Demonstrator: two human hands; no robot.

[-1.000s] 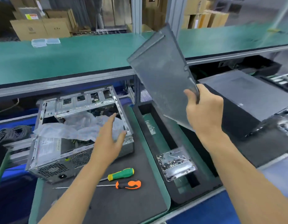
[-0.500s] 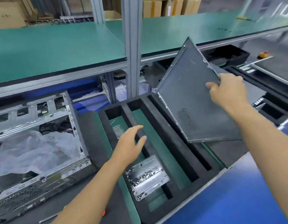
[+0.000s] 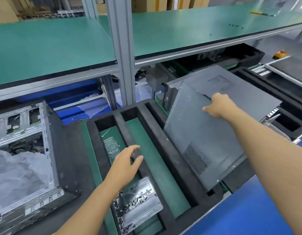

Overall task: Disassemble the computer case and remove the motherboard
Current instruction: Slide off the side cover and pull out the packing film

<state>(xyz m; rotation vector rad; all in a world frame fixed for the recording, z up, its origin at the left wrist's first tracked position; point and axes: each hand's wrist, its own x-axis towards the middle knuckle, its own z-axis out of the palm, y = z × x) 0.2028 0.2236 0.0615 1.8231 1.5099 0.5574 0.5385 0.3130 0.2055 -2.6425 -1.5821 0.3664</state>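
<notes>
The opened computer case (image 3: 26, 167) lies at the left on a black mat, its inside partly covered by crumpled plastic film (image 3: 16, 172). My right hand (image 3: 219, 106) grips the far edge of the grey side panel (image 3: 202, 139), which tilts down onto a second grey panel (image 3: 245, 89) at the right. My left hand (image 3: 126, 165) hovers with relaxed fingers over the black foam tray (image 3: 174, 160) and holds nothing. The motherboard is hidden from view.
A clear plastic box of screws (image 3: 138, 202) sits in the foam tray's near slot. A green shelf (image 3: 62, 46) on aluminium posts (image 3: 121, 53) overhangs the bench. More black foam trays (image 3: 285, 106) stand at the right. Blue bench edge (image 3: 248, 209) is nearest me.
My right hand has lowered the side panel to the right, onto the other panel. My view and my left hand have shifted right, from the case to the foam tray.
</notes>
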